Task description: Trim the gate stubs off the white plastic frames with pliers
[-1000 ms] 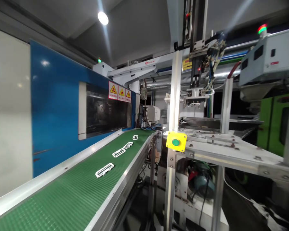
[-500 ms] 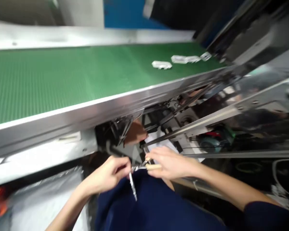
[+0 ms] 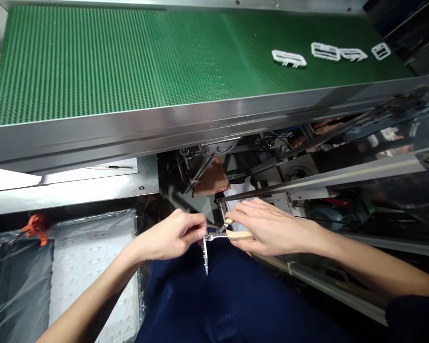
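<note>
My left hand [image 3: 184,233] pinches a white plastic frame [image 3: 205,259] by its upper end, so that it hangs edge-on over my lap. In my right hand [image 3: 264,226] is a pair of cutting pliers [image 3: 240,235] with pale yellow handles, the fingers wrapped round them. The pliers' jaws reach the frame right beside my left fingertips; whether the blades are closed on it is too small to tell. More white plastic frames lie on the green conveyor belt at the far right, one [image 3: 289,58] apart from the others.
The green conveyor belt [image 3: 110,62] with its metal edge [image 3: 157,121] runs across in front of me. At lower left is a plastic-lined box [image 3: 93,267] holding white parts, with orange-handled scissors [image 3: 37,228] at its rim. Metal rails [image 3: 343,178] cross at right.
The view has shifted, so the belt sits higher in the picture and the box shows more fully. Both hands keep their hold on the frame and the pliers, with little change.
</note>
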`<act>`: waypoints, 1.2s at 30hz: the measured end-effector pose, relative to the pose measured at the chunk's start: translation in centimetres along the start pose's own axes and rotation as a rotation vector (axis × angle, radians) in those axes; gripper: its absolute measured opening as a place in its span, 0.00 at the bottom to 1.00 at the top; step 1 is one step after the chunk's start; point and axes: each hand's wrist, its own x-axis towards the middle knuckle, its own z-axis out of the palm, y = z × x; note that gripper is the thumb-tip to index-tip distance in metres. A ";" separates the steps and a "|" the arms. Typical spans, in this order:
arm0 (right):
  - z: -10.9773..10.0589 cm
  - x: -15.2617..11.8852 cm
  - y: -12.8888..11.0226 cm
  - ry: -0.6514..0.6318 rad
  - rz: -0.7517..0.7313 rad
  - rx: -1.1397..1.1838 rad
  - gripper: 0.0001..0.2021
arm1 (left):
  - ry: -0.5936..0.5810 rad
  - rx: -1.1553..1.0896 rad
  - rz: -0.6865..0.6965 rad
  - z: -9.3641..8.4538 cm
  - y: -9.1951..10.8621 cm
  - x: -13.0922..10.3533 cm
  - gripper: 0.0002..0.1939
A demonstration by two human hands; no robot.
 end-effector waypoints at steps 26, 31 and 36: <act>4.8 1.2 0.4 0.228 0.475 0.628 0.13 | 0.236 -0.696 -0.082 4.8 -3.0 -1.2 0.21; 7.0 3.5 -2.9 0.318 0.443 1.068 0.17 | 0.261 -0.832 -0.063 7.0 -3.4 -1.4 0.26; 6.4 3.9 -4.2 0.372 0.486 1.159 0.16 | 0.347 -0.692 -0.071 7.7 -2.5 -1.0 0.29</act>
